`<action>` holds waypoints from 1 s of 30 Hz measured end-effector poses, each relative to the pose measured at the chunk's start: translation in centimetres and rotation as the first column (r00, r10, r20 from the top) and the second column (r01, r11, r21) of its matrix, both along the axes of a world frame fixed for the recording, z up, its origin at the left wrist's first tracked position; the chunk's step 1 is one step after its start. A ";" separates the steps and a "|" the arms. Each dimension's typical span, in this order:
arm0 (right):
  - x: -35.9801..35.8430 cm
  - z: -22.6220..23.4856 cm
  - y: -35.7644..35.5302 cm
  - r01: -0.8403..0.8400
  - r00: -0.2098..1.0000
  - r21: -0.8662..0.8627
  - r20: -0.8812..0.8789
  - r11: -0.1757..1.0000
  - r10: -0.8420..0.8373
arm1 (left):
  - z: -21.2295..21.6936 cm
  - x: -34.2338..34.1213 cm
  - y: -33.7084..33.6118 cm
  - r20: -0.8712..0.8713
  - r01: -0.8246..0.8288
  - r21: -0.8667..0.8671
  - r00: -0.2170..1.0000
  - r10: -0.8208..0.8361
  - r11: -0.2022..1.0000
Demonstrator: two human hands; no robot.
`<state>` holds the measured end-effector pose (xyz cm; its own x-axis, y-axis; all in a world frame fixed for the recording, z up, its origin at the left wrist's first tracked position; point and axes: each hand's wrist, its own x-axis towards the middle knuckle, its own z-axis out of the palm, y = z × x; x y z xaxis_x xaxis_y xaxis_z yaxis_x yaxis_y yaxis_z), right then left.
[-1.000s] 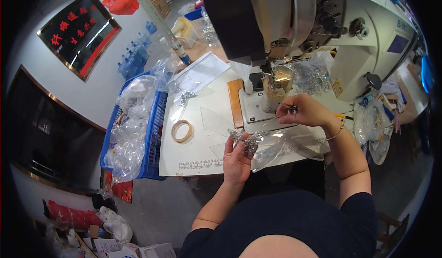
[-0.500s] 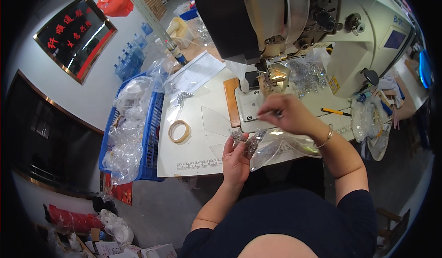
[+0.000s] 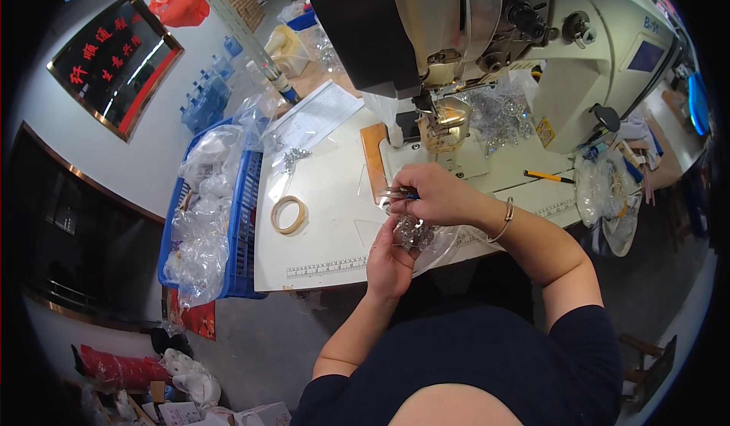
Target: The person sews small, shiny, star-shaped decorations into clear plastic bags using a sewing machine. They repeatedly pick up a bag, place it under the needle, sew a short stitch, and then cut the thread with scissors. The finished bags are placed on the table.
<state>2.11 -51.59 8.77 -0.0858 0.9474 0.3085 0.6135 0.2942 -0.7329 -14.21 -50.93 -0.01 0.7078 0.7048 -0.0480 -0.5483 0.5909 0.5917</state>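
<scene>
My left hand (image 3: pixel 389 269) is closed on a glittering silver beaded piece (image 3: pixel 415 233) at the front edge of the machine table. Just above it, my right hand (image 3: pixel 439 193) grips small thread snips (image 3: pixel 395 193), with metal blades pointing left and a dark blue part at the fingers. The blades lie close over the top of the piece; whether they touch it I cannot tell. A clear plastic sheet (image 3: pixel 443 248) hangs by the piece. Behind my hands stands a large sewing machine (image 3: pixel 563 69), its needle area (image 3: pixel 447 126) beyond my right hand.
On the white tabletop (image 3: pixel 319 228) lie a tape roll (image 3: pixel 277 218), a paper sheet (image 3: pixel 323 118) and a yellow pen (image 3: pixel 549 176). More sparkling pieces (image 3: pixel 502 118) are heaped behind the needle area. A blue crate (image 3: pixel 242 251) of plastic bags borders the left edge.
My right hand has come down and left to the beaded piece, bringing the snips into clear sight. My left hand still holds the piece. The whole view has shifted slightly.
</scene>
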 end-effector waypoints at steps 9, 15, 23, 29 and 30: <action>-0.1 0.2 -0.2 0.033 0.999 -0.035 0.001 0.999 -0.033 | -0.4 -0.1 0.2 -0.033 -0.020 -0.045 0.999 0.019 0.999; -0.1 -0.4 0.1 0.039 0.999 -0.024 -0.009 0.999 -0.039 | -0.6 -0.2 0.2 -0.018 -0.016 -0.072 1.000 0.015 0.997; 0.0 -0.3 0.1 0.035 0.989 -0.124 -0.135 0.992 -0.052 | -0.9 0.1 -0.1 -0.128 -0.104 0.090 0.985 0.115 0.991; 1.6 -0.1 -0.9 -0.056 0.991 -0.268 -0.131 0.962 0.021 | -1.0 0.0 -0.2 -0.089 -0.140 0.109 0.985 0.150 0.984; 1.5 -0.5 -0.9 -0.068 0.990 -0.255 -0.137 0.964 0.033 | -1.0 0.0 -0.3 -0.075 -0.125 0.120 0.988 0.135 0.985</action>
<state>3.62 -52.53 8.31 -0.1110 0.9917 0.0650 0.4972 0.1120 -0.8604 -14.25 -51.25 -0.98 0.6068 0.7947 -0.0157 -0.5628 0.4435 0.6976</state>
